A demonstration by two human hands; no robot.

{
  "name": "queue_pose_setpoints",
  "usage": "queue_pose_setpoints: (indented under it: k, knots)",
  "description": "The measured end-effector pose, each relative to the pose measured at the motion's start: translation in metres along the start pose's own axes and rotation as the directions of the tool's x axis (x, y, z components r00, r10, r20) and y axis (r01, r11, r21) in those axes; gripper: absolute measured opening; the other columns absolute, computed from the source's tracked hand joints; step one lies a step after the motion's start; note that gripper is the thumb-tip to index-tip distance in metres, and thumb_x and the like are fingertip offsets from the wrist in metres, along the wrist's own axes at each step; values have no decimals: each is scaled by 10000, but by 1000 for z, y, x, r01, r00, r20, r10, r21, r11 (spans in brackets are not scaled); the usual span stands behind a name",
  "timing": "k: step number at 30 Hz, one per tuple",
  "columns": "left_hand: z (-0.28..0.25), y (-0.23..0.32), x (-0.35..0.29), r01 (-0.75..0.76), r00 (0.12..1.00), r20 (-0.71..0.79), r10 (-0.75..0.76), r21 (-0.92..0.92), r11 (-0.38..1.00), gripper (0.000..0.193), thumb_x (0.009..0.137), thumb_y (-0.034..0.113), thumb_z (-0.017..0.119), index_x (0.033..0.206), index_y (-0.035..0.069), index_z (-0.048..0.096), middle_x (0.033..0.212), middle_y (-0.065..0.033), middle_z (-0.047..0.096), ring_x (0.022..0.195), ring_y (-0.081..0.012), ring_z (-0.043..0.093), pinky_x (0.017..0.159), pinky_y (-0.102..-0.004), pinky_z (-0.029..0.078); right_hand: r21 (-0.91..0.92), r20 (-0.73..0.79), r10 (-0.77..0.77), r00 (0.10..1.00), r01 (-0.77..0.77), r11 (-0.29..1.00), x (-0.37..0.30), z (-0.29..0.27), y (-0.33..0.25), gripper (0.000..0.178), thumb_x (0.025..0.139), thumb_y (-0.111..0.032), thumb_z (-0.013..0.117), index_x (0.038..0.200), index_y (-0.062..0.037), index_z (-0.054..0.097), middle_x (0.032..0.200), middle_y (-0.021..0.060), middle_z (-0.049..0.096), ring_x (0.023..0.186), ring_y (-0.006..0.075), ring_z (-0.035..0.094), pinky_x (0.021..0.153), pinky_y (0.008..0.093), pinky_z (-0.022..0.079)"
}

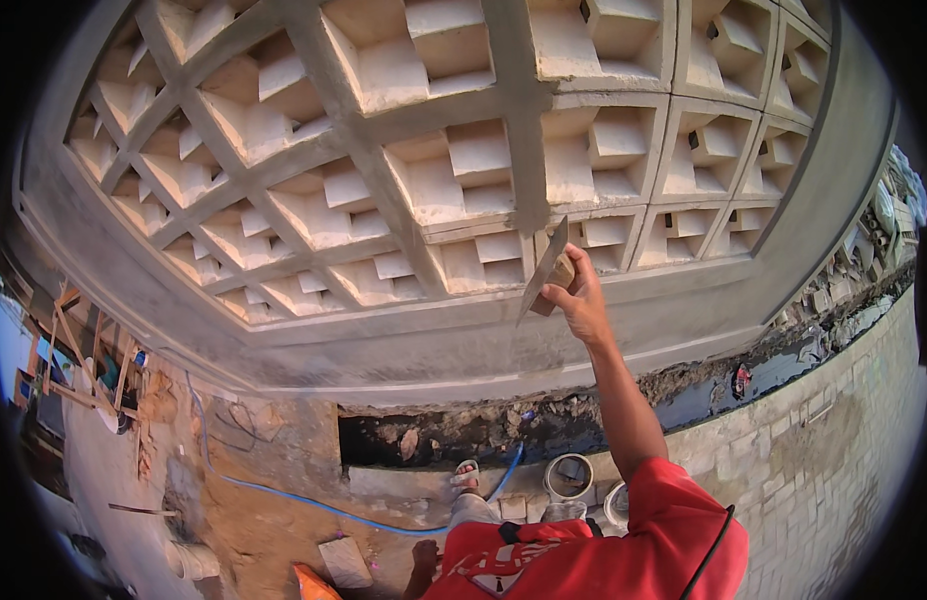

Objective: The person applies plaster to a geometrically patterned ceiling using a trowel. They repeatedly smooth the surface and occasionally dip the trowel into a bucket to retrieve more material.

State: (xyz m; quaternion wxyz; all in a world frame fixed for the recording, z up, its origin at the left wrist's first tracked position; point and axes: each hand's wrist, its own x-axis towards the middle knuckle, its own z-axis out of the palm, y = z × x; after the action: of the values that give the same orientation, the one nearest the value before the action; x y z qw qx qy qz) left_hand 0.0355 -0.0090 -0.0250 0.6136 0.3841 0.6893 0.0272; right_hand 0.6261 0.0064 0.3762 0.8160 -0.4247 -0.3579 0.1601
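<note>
My right hand (584,302) is closed around the handle of a plastering trowel (547,268). The trowel's thin blade is tilted, its edge turned to the wall close to a joint between pale ventilation blocks (479,160). Wet-looking grey mortar (530,165) coats the vertical strip just above the blade. Whether the blade touches the wall, I cannot tell. Low beside my body hangs my left hand (424,556), in shadow; its fingers do not show clearly.
An open drain (704,398) with dark water and rubble runs along the wall's foot. My sandalled foot (466,473) is beside it. Buckets (570,477) stand near my legs. A blue hose (314,508) crosses the dirt. Paving (814,450) lies right; wooden framing (89,350) stands left.
</note>
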Motion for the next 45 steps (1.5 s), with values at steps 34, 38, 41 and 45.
queue_pose_setpoints:
  k: [34,38,41,45]
  knots:
    - [-30,40,4,-155,988,49,148,207,966,314,824,238,639,1074,70,552,909,-105,598,724,-266,605,567,-395,512,-955,-8,-425,905,119,272,26,50,86,800,738,17,636,1451,-137,309,897,145,446,797,288,473,708,397,424]
    - [-31,35,5,-175,985,57,166,229,958,308,826,232,632,1074,69,551,908,-106,596,710,-262,604,557,-386,511,-936,-35,-322,946,82,341,2,49,81,807,735,25,633,1454,-130,301,895,150,441,788,285,467,714,382,423]
    - [-32,31,4,-182,983,65,172,239,954,303,828,227,627,1075,69,551,906,-107,595,700,-259,603,549,-379,510,-925,-49,-403,914,111,362,20,62,38,817,734,22,633,1458,-124,284,880,152,431,783,287,450,701,385,415]
    - [-36,28,2,-200,980,66,189,238,950,297,831,221,620,1075,68,551,905,-108,593,687,-256,602,539,-370,510,-943,-64,-463,884,98,318,51,72,45,816,741,20,628,1461,-111,268,875,153,425,789,290,445,701,384,411]
